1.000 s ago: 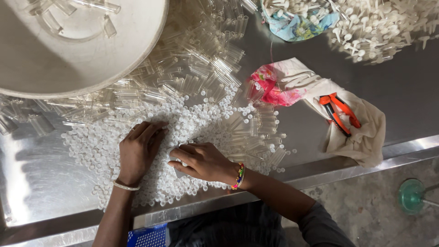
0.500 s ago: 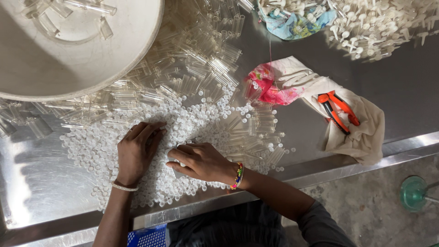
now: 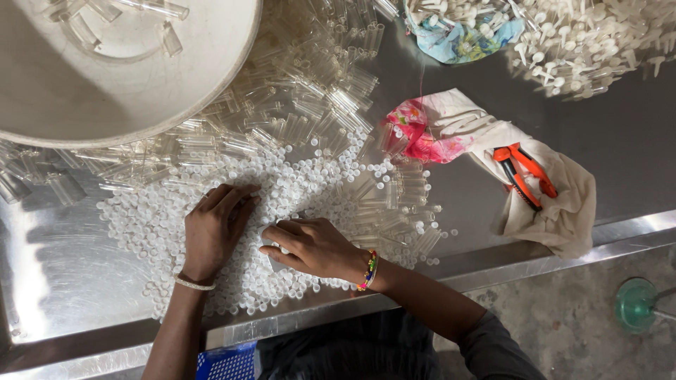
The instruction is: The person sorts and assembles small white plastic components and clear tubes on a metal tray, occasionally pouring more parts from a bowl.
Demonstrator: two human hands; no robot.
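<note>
Left hand [image 3: 215,229] flat, fingers spread, pressing down on white caps [image 3: 162,225]. Right hand [image 3: 313,246] just right of it, fingers curled over caps; pinch hidden, cannot tell. Caps heaped on steel counter [image 3: 63,281]. Clear tubes [image 3: 317,91] piled beyond caps. White bowl [image 3: 113,70] beyond caps, left. Cloth [image 3: 556,204] with orange cutter [image 3: 524,172] well right of caps.

Steel table [image 3: 634,141] across most of the frame, glare at lower left, raised rim [image 3: 535,262] along the bottom. Mottled grey floor [image 3: 563,317], perhaps concrete, at lower right.
</note>
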